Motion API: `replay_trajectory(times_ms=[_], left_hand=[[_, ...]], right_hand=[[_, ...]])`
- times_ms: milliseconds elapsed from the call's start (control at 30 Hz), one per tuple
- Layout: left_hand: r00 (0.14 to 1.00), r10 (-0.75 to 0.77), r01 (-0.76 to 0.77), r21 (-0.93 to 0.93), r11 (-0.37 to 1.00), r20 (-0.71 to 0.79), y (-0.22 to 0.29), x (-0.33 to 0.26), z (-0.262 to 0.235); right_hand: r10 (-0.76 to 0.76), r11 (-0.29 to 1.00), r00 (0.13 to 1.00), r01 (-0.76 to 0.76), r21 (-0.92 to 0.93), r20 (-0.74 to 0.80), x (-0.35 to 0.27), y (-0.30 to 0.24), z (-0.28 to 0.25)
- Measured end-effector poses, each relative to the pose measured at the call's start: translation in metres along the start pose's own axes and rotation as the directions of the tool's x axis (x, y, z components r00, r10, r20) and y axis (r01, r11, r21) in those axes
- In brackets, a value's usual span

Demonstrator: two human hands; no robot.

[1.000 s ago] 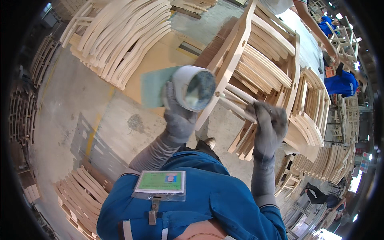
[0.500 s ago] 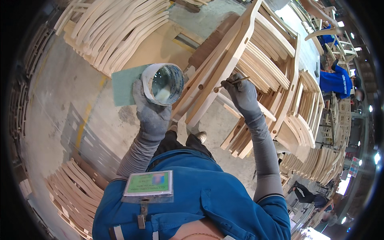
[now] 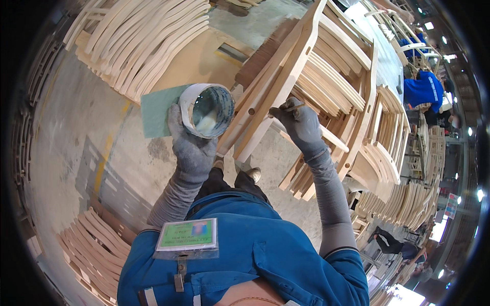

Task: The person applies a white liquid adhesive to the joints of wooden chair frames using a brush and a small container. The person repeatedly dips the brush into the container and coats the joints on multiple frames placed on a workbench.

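Observation:
My left hand (image 3: 191,145), in a grey glove, grips a small round white tub (image 3: 206,109) with pale paste at its bottom, together with a green sheet (image 3: 158,109) sticking out to the left. My right hand (image 3: 301,125), also gloved, pinches a thin stick-like tool (image 3: 288,108) whose tip rests against the leg of a bare wooden chair frame (image 3: 291,66). The chair frame leans tilted between both hands, its pale legs running down toward my feet.
Stacks of curved wooden chair parts (image 3: 138,46) lie at upper left and lower left (image 3: 94,245). More chair frames (image 3: 388,148) are piled to the right. A person in a blue shirt (image 3: 423,89) works at the far right. Bare concrete floor (image 3: 76,153) spreads to the left.
My right hand has climbed from the lower rungs up to the chair leg with the tool. The tub in my left hand has tipped, showing its inside.

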State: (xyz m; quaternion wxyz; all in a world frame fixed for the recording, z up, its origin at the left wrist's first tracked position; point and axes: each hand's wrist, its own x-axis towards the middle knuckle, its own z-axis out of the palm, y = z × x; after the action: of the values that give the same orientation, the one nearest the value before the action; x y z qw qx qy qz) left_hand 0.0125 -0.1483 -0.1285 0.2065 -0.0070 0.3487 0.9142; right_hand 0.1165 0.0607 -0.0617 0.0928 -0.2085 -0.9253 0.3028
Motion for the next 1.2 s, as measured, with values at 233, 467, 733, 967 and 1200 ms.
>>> replay_trajectory(times_ms=[233,467,733,967,1200], left_hand=[[0.963,-0.232,0.263,-0.277,0.924,0.138,0.017,-0.004,0.024],[0.882,-0.328,0.43,-0.299,0.852,0.338,0.018,-0.009,0.056],[0.752,-0.244,0.427,-0.171,0.888,0.612,0.009,-0.015,0.104],[0.75,-0.226,0.486,-0.287,0.825,0.622,0.013,-0.018,0.119],[0.789,-0.216,0.493,-0.383,0.781,0.575,0.006,-0.02,0.134]], right_hand=[[0.057,0.93,0.975,0.025,0.367,-0.213,-0.018,0.02,-0.006],[0.132,0.613,0.895,0.263,0.745,-0.425,-0.067,-0.061,-0.051],[0.019,0.712,0.854,0.354,0.607,-0.52,-0.09,-0.074,-0.053],[-0.066,0.822,0.85,0.344,0.455,-0.523,-0.101,-0.068,-0.058],[-0.169,0.737,0.807,0.485,0.471,-0.566,-0.092,-0.047,-0.053]])
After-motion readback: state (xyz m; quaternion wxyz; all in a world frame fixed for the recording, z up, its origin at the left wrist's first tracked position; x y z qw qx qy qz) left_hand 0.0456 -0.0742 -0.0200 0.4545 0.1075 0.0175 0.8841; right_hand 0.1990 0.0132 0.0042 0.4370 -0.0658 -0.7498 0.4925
